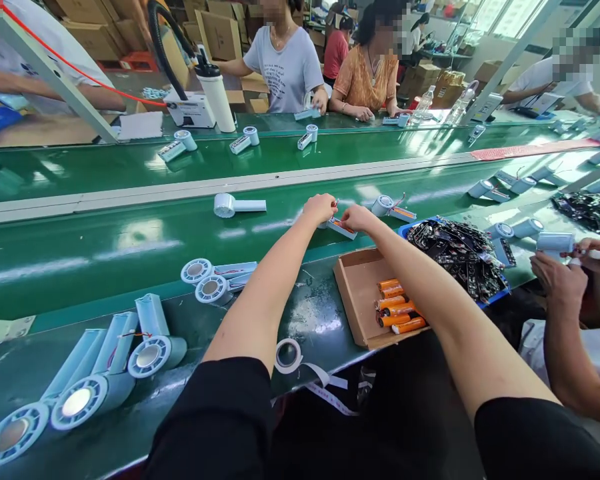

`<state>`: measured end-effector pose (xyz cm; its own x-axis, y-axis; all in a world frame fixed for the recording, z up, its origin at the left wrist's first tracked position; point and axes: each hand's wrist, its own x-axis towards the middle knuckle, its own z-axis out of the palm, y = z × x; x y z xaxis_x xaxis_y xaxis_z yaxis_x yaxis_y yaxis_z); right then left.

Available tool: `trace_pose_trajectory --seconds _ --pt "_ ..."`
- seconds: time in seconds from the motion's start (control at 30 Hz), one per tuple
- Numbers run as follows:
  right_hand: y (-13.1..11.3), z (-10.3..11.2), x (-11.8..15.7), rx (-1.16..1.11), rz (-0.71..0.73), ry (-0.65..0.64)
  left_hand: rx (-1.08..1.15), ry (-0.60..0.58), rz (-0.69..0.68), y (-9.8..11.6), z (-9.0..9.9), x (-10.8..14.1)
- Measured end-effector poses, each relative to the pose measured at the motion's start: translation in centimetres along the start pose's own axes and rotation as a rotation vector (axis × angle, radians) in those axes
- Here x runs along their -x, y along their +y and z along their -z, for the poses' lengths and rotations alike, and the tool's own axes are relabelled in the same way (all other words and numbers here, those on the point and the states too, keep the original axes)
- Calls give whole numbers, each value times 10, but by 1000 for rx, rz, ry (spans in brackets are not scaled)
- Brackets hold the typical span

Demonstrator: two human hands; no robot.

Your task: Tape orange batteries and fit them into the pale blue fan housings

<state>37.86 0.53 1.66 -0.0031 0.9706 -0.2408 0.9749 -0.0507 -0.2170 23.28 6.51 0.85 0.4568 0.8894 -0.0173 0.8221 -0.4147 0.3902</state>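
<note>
Over the green conveyor belt, my left hand (321, 208) and my right hand (357, 217) meet with closed fingertips. Below them lies a light blue handheld fan (342, 229), its handle uncovered with orange showing inside; its round head is mostly hidden by my left hand. A thin reddish wire (337, 203) shows at the left fingertips. What the right fingertips pinch is too small to make out. Just right of my hands rests another fan (383, 205) with an uncovered handle and loose wire. Left of them, a fan (225, 205) lies on the belt.
A cardboard box (347, 303) holds several orange battery cells (400, 309) beneath my right forearm. Beside it, a blue tray (497, 295) is heaped with black circuit boards (455, 253). A tape roll (289, 355) and several fans (153, 353) lie on the bench. Co-workers sit opposite and at right.
</note>
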Motion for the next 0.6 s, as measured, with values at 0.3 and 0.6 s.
trace_pose_trajectory --seconds 0.3,0.6 --pt "-5 -16 207 -394 414 350 -21 149 -414 7 14 247" --pt "-62 -160 341 -292 378 246 -68 170 -460 -52 -45 409"
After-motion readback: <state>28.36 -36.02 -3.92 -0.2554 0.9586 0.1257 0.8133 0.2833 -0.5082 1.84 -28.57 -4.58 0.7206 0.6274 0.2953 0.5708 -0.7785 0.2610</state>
